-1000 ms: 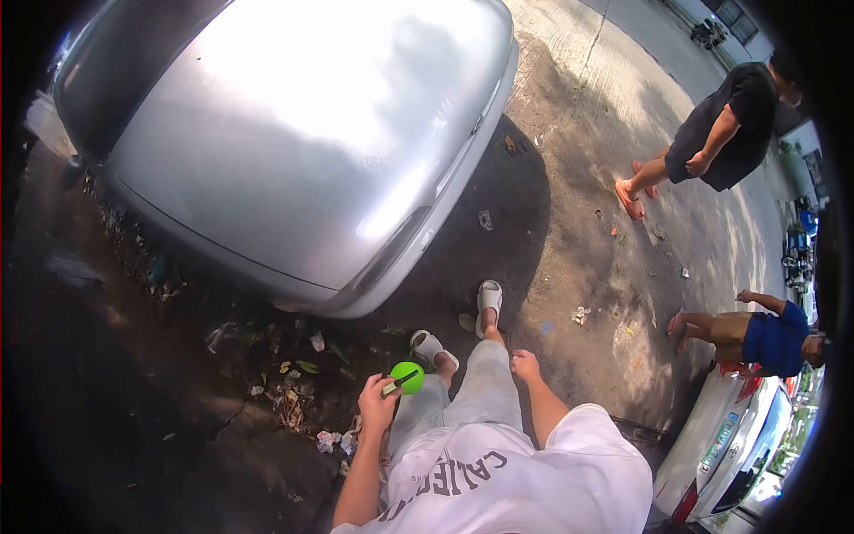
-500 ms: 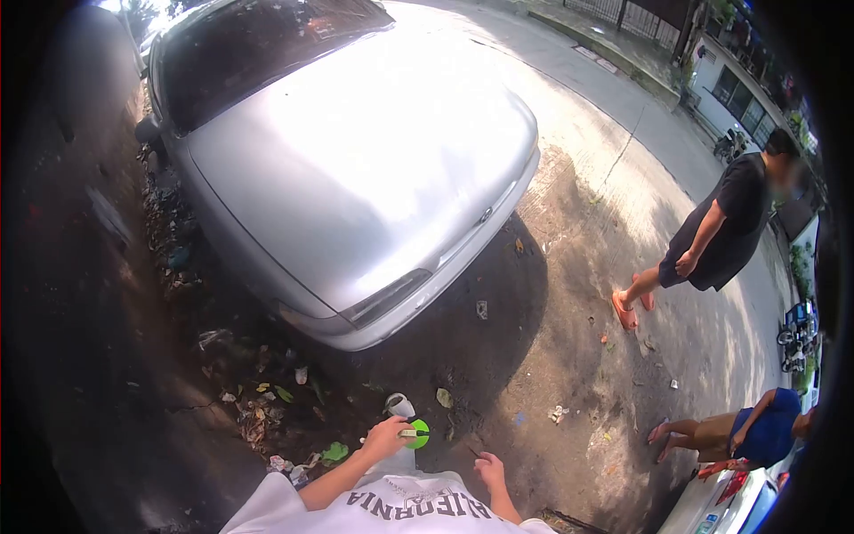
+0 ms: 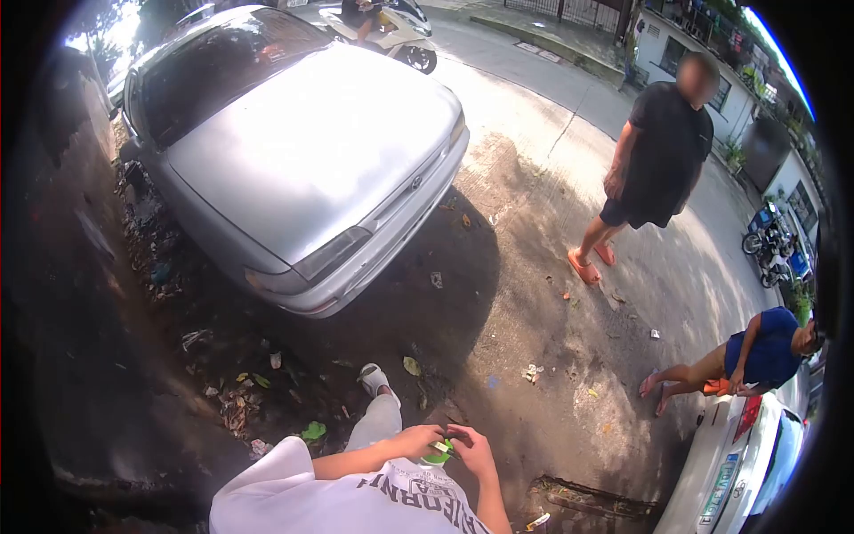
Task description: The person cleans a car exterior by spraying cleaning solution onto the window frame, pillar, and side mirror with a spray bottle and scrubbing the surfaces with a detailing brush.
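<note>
My left hand (image 3: 422,441) is closed around a bright green round object (image 3: 437,457), whose kind I cannot make out. A small pale piece lies across it near the fingertips. Close against it, my right hand (image 3: 473,449) has bent fingers pressed together at the object's right side. Whatever those fingers pinch is too small to name. Both hands are low in front of my white printed shirt (image 3: 356,500), above one leg ending in a light shoe (image 3: 372,379).
A silver car (image 3: 294,169) stands ahead, beside littered ground. A person in black (image 3: 663,151) and one in blue (image 3: 763,347) stand to the right. A white car (image 3: 725,472) is at lower right, near a ground grate (image 3: 592,498). A motorcycle (image 3: 396,31) is on the road.
My right hand has come in to meet my left at the green object. The view has shifted, a motorcycle has appeared on the road, and the person in black has turned.
</note>
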A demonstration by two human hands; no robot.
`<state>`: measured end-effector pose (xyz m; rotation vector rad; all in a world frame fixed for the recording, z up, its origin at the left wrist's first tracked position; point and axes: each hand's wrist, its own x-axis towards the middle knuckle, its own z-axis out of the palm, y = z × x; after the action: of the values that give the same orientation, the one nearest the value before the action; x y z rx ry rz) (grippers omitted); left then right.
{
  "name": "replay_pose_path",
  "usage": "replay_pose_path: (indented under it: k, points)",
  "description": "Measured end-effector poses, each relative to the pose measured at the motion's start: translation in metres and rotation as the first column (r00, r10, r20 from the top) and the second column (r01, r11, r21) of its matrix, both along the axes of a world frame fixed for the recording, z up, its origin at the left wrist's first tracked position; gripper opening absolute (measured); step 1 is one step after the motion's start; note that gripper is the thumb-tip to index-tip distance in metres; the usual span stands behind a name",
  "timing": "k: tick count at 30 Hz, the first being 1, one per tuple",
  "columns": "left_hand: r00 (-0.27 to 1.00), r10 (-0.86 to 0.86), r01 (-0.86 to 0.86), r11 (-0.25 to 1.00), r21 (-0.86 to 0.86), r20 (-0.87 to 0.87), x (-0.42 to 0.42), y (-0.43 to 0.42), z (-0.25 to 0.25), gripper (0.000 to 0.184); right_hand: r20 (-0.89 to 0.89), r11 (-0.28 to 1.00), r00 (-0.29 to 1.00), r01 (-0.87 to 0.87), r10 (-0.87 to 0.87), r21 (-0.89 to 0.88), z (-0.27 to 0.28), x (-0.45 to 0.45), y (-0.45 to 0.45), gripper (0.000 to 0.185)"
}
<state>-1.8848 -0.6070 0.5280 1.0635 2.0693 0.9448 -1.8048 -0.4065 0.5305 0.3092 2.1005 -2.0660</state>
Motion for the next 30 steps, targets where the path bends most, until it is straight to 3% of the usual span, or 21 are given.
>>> replay_pose_path:
  k: [2, 4, 5, 7, 9, 11, 12, 14, 16, 17, 18, 19, 22, 24, 25, 26, 27, 28, 30]
  points:
    - [0.997, -0.069, 0.07, 0.997, -0.021, 0.023, 0.015, 0.014, 0.006, 0.033, 0.019, 0.996, 1.0, -0.002, 0.0, 0.089, -0.004, 0.025, 0.01, 0.022]
    - [0.987, -0.14, 0.146, 0.986, -0.081, 0.075, 0.025, 0.025, 0.023, 0.034, 0.044, 0.997, 0.997, 0.063, -0.065, 0.034, -0.004, 0.045, 0.009, 0.019]
    - [0.99, -0.121, 0.128, 0.989, -0.08, 0.077, 0.034, 0.028, 0.021, 0.034, 0.067, 0.991, 0.989, 0.135, -0.133, -0.015, -0.005, 0.053, 0.01, 0.017]
    - [0.995, -0.087, 0.09, 0.993, -0.077, 0.047, 0.044, 0.028, 0.026, 0.036, -0.002, 0.995, 0.997, 0.078, -0.078, 0.06, -0.013, 0.062, 0.012, 0.014]
    - [0.999, 0.014, -0.015, 1.0, -0.026, -0.033, 0.057, 0.02, 0.038, 0.036, -0.057, 0.936, 0.95, 0.292, -0.308, -0.195, -0.019, 0.066, 0.014, 0.015]
    - [0.988, 0.143, -0.142, 0.99, 0.018, -0.063, 0.063, 0.008, 0.019, 0.038, -0.036, 0.882, 0.898, 0.423, -0.439, -0.21, -0.017, 0.065, 0.02, 0.014]
    - [0.98, 0.191, -0.187, 0.98, 0.062, -0.058, 0.061, -0.003, 0.003, 0.038, -0.043, 0.858, 0.864, 0.49, -0.501, -0.154, -0.021, 0.063, 0.024, 0.014]
    - [0.949, 0.313, -0.314, 0.949, -0.028, -0.019, 0.055, -0.025, -0.003, 0.038, -0.06, 0.834, 0.833, 0.544, -0.55, -0.093, -0.027, 0.063, 0.039, 0.014]
    - [0.891, 0.455, -0.453, 0.885, -0.106, -0.007, 0.051, -0.05, -0.002, 0.041, -0.13, 0.829, 0.852, 0.524, -0.507, 0.198, -0.043, 0.071, 0.058, 0.015]
    - [0.86, 0.51, -0.508, 0.852, -0.127, -0.016, 0.047, -0.066, -0.011, 0.042, -0.139, 0.833, 0.856, 0.516, -0.497, 0.197, -0.053, 0.073, 0.066, 0.015]
    - [0.854, 0.519, -0.518, 0.847, -0.121, -0.022, 0.046, -0.082, -0.019, 0.042, -0.035, 0.795, 0.846, 0.513, -0.532, 0.323, -0.067, 0.076, 0.074, 0.02]
    - [0.796, 0.596, -0.605, 0.781, -0.158, -0.102, 0.05, -0.097, -0.027, 0.04, 0.066, 0.75, 0.818, 0.488, -0.572, 0.447, -0.085, 0.083, 0.082, 0.024]
    - [0.564, 0.8, -0.823, 0.524, -0.221, -0.203, 0.074, -0.142, -0.05, 0.04, 0.079, 0.725, 0.822, 0.447, -0.564, 0.524, -0.201, 0.128, 0.11, 0.027]
    - [0.385, 0.904, -0.892, 0.311, -0.329, -0.188, 0.095, -0.175, -0.086, 0.044, 0.161, 0.742, 0.864, 0.298, -0.477, 0.601, -0.155, 0.156, 0.083, 0.029]
    - [0.295, 0.941, -0.882, 0.202, -0.425, -0.165, 0.107, -0.191, -0.096, 0.047, 0.246, 0.749, 0.842, 0.248, -0.481, 0.615, -0.194, 0.175, 0.083, 0.029]
    - [0.277, 0.95, -0.857, 0.176, -0.485, -0.146, 0.122, -0.212, -0.122, 0.05, 0.329, 0.754, 0.809, 0.199, -0.487, 0.626, -0.245, 0.198, 0.089, 0.029]
    - [0.26, 0.957, -0.826, 0.153, -0.543, -0.125, 0.139, -0.231, -0.144, 0.054, 0.51, 0.844, 0.693, 0.287, -0.509, 0.453, -0.21, 0.205, 0.07, 0.03]
    - [0.228, 0.964, -0.805, 0.106, -0.584, -0.139, 0.158, -0.241, -0.147, 0.056, 0.541, 0.882, 0.698, 0.342, -0.469, 0.323, -0.218, 0.221, 0.064, 0.03]
    - [0.209, 0.964, -0.736, 0.043, -0.676, -0.166, 0.197, -0.257, -0.147, 0.059, 0.545, 0.877, 0.698, 0.277, -0.465, 0.393, -0.2, 0.231, 0.043, 0.031]
